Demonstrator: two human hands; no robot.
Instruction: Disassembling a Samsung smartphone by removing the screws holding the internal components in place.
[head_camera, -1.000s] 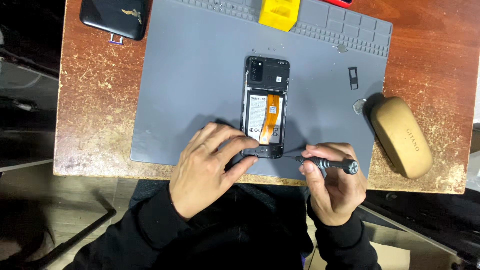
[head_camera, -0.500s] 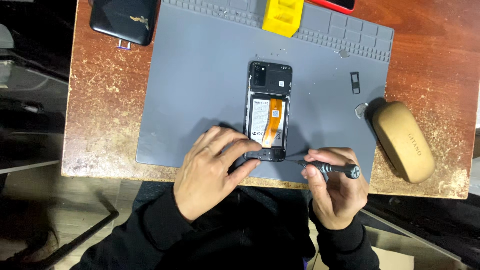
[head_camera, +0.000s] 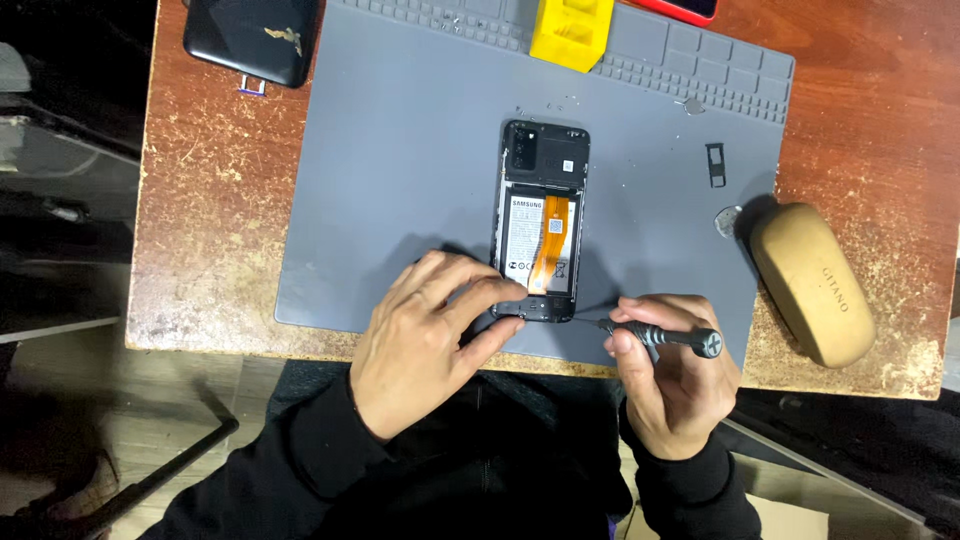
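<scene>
The phone (head_camera: 541, 222) lies face down on the grey mat (head_camera: 400, 180), near its front edge, its back cover already off so the battery and orange flex cable show. The left hand (head_camera: 425, 340) pins its bottom end, fingers (head_camera: 490, 292) pressed on the lower frame. The right hand (head_camera: 675, 385) is clenched around a small screwdriver (head_camera: 660, 335), tip at the bottom right corner. The inner frame looks still in place, so disassembly seems at an early stage. A tan case (head_camera: 812, 283) rests on the counter (head_camera: 200, 200).
</scene>
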